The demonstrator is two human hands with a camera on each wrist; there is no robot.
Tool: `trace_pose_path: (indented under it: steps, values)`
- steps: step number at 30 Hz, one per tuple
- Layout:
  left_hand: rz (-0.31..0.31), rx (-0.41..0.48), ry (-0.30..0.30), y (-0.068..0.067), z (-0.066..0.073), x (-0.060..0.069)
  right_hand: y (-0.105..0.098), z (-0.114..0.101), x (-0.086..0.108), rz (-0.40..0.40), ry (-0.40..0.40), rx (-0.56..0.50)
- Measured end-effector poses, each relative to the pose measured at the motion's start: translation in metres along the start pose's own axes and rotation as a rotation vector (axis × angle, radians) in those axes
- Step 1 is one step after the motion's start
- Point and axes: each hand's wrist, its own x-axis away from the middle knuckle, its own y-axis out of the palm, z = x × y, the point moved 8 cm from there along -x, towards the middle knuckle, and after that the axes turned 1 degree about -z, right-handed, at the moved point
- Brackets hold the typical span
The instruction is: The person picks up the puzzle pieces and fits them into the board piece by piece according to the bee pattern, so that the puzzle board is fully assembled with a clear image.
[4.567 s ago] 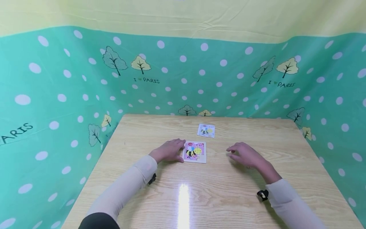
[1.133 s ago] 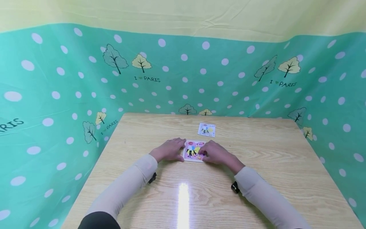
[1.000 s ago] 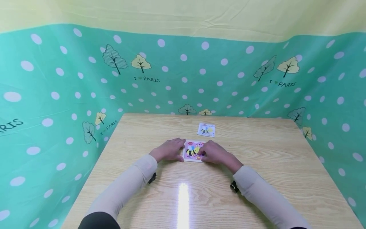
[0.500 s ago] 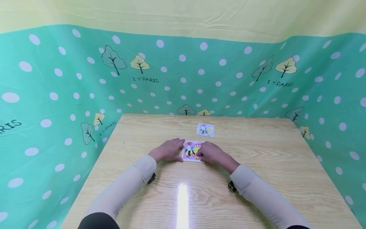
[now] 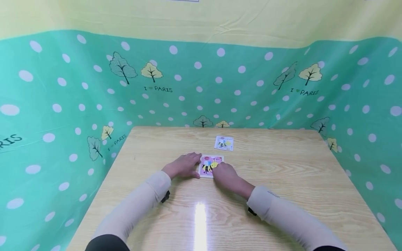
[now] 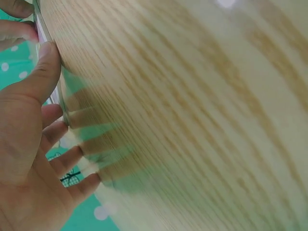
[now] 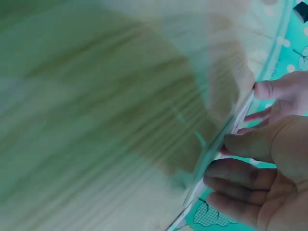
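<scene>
A square jigsaw puzzle in a white frame, with a bee on pink, lies flat on the wooden table in the head view. My left hand holds its left side, thumb at the near corner and forefinger at the far one. In the left wrist view the other fingers of that hand are spread with tips on the table. My right hand rests on the puzzle's near right part with bent fingers and covers it. The right wrist view shows its thumb at the edge; any piece beneath is hidden.
A smaller card with the same bee picture lies behind the puzzle. Green dotted cloth hangs around the back and sides of the table. A bright reflection runs down the near middle of the tabletop.
My right hand came in from the right onto the puzzle, then shifted slightly nearer and turned over its near right part. Orange print showed there before being covered. My left hand stays put.
</scene>
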Motion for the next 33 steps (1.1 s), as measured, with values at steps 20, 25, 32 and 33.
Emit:
trace_pose_path:
  steps: [20, 25, 32, 33]
  values:
    - [0.007, -0.004, -0.014, -0.002, -0.003, -0.002, -0.003, 0.000, 0.016, -0.191, -0.065, -0.046]
    - [-0.017, -0.024, -0.018, 0.000, -0.003, -0.004, -0.004, 0.018, 0.017, -0.180, -0.018, -0.283]
    - [-0.024, -0.003, -0.027, -0.009, 0.002, -0.004, -0.006, 0.030, 0.018, -0.144, -0.045, -0.379]
    - [-0.025, -0.018, -0.024, -0.011, 0.003, -0.004, -0.007, 0.030, 0.018, -0.147, -0.052, -0.382]
